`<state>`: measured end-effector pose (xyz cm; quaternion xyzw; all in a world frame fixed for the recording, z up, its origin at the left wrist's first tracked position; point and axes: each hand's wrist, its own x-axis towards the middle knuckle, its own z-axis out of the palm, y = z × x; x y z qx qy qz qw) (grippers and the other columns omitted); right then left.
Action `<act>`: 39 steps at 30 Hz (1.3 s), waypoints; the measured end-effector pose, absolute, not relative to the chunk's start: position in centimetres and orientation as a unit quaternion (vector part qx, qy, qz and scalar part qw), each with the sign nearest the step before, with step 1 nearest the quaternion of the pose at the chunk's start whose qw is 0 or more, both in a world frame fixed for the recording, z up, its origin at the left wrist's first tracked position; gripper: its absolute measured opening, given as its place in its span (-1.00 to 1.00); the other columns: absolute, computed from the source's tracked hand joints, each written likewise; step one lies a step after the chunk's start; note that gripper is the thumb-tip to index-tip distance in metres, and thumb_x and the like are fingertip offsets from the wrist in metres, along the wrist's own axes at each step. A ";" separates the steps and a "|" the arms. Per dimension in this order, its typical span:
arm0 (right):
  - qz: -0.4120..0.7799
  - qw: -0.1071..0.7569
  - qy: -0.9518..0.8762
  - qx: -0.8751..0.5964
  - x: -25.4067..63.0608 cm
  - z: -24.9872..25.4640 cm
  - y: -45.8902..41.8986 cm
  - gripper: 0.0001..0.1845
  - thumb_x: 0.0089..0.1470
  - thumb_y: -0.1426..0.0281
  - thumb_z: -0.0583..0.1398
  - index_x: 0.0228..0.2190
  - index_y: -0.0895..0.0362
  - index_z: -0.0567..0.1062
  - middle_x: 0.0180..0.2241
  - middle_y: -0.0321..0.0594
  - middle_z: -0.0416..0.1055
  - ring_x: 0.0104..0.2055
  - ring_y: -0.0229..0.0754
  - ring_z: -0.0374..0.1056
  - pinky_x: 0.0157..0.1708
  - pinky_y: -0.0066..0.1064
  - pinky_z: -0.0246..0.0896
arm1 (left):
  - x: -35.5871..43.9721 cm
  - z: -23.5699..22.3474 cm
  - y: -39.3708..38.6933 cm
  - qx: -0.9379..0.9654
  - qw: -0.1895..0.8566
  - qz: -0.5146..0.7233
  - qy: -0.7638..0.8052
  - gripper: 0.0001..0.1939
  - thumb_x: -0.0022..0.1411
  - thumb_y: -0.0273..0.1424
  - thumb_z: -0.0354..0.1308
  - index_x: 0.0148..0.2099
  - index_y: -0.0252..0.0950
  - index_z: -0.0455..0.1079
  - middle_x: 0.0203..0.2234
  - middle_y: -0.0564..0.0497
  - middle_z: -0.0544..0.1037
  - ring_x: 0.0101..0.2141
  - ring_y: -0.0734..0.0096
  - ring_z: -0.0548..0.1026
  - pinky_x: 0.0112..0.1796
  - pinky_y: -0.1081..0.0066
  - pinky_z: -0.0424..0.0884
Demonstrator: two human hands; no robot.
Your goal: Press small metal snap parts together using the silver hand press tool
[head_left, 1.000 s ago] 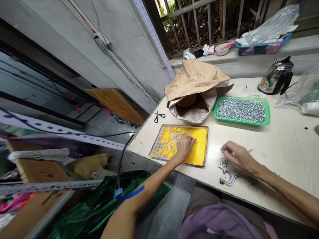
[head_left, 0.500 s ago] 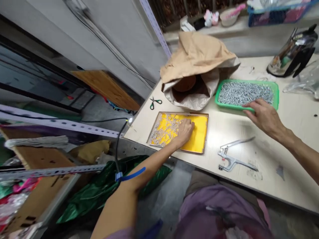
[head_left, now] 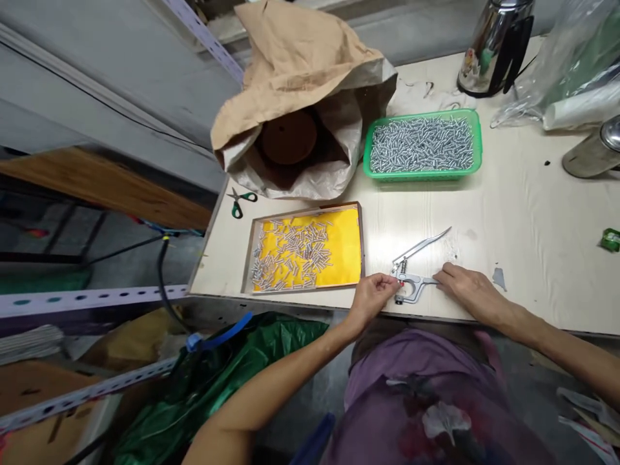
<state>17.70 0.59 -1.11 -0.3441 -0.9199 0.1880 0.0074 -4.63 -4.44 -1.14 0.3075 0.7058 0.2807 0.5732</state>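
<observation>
Grey metal hand pliers with a C-shaped jaw (head_left: 419, 284) lie on the table near its front edge, one long handle raised away from the body. My right hand (head_left: 467, 294) has its fingers closed on the end of the lower handle. At the jaw, beside a small red part, the fingertips of my left hand (head_left: 372, 298) are pinched together; whatever is between them is too small to make out. Left of that hand, a shallow tray (head_left: 361, 242) with a yellow bottom holds many small metal pieces (head_left: 305, 248), mostly toward its left side.
Behind the pliers stands a green basket (head_left: 421, 175) full of small silvery metal pieces. A large open brown paper bag (head_left: 310, 58) is at the back left, near green-handled scissors (head_left: 237, 208). A metal kettle (head_left: 479, 58), clear plastic bags (head_left: 576, 64) and a steel flask (head_left: 588, 155) stand to the right.
My left hand has left the yellow tray and reached the pliers' jaw. My right hand has come from the green basket's edge down to the handle. The view has shifted right.
</observation>
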 end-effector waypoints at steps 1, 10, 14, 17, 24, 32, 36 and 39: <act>0.183 0.003 -0.921 -0.344 17.6 -1.1 0.6 -0.76 0.22 0.58 -0.03 -0.36 0.15 0.39 -0.36 -0.17 0.35 -0.35 -0.19 0.30 -0.46 -0.40 0.06 | -4.4 -1.5 -4.5 0.298 0.572 0.279 0.711 -0.62 -0.14 -0.13 0.36 -0.45 -0.37 0.44 -0.73 0.18 0.31 -0.69 0.67 0.15 -0.66 0.60 0.03; 0.178 0.003 -0.924 -0.340 17.7 -1.0 0.2 -0.75 0.15 0.66 -0.01 -0.36 0.15 0.37 -0.36 -0.18 0.34 -0.38 -0.20 0.24 -0.43 -0.38 0.03 | -4.5 -1.4 -4.8 0.282 0.593 0.211 0.724 -0.78 0.02 -0.31 0.29 -0.43 -0.38 0.42 -0.81 0.23 0.25 -0.79 0.68 0.12 -0.73 0.59 -0.02; 0.177 -0.012 -0.923 -0.342 17.5 -0.8 0.1 -0.73 0.15 0.67 -0.02 -0.33 0.16 0.40 -0.34 -0.15 0.36 -0.37 -0.18 0.26 -0.43 -0.37 0.06 | -4.4 -0.7 -4.0 0.276 0.601 0.162 0.732 -0.91 0.09 -0.45 0.21 -0.41 -0.38 0.40 -0.79 0.24 0.29 -0.81 0.71 0.15 -0.75 0.62 -0.03; 0.185 -0.006 -0.925 -0.333 17.8 -0.6 0.6 -0.84 0.21 0.52 0.05 -0.25 0.18 0.42 -0.25 -0.07 0.40 -0.29 -0.14 0.31 -0.38 -0.36 0.15 | -4.2 0.0 -3.3 0.269 0.608 0.126 0.737 -0.92 0.12 -0.49 0.19 -0.41 -0.38 0.39 -0.77 0.25 0.30 -0.83 0.73 0.15 -0.76 0.63 -0.06; 0.087 0.016 -0.937 -0.339 18.9 -1.1 4.7 -0.03 -0.11 -0.08 0.28 0.19 0.19 0.18 0.24 0.19 0.11 0.24 0.30 0.03 0.06 0.04 0.09 | -4.1 0.3 -3.0 0.278 0.609 0.095 0.736 -0.88 0.16 -0.48 0.20 -0.42 -0.39 0.39 -0.76 0.24 0.31 -0.83 0.74 0.19 -0.75 0.64 0.00; 0.073 -0.038 -0.942 -0.326 17.9 -0.7 5.7 -0.08 -0.16 -0.04 0.30 0.10 0.28 0.28 -0.01 0.13 0.38 0.00 0.17 0.24 -0.05 -0.09 0.11 | -3.7 0.2 -3.3 0.263 0.607 0.120 0.740 -0.87 0.17 -0.53 0.16 -0.44 -0.38 0.36 -0.77 0.25 0.29 -0.84 0.72 0.17 -0.75 0.63 -0.04; 0.076 -0.031 -0.940 -0.330 17.9 -0.4 5.3 -0.26 -0.13 0.05 0.31 -0.03 0.29 0.37 -0.12 0.09 0.40 -0.11 0.11 0.24 -0.13 -0.14 0.09 | -3.9 -0.1 -3.5 0.279 0.604 0.115 0.737 -0.87 0.19 -0.48 0.15 -0.42 -0.38 0.36 -0.75 0.24 0.30 -0.83 0.72 0.17 -0.74 0.61 -0.03; 0.082 -0.014 -0.943 -0.321 18.0 -0.4 4.8 -0.44 -0.07 0.14 0.30 -0.12 0.26 0.41 -0.19 0.04 0.40 -0.16 0.06 0.22 -0.20 -0.20 0.09 | -4.4 -0.3 -4.1 0.345 0.572 0.086 0.739 -0.82 0.22 -0.39 0.14 -0.42 -0.37 0.38 -0.72 0.20 0.32 -0.79 0.67 0.21 -0.70 0.58 0.06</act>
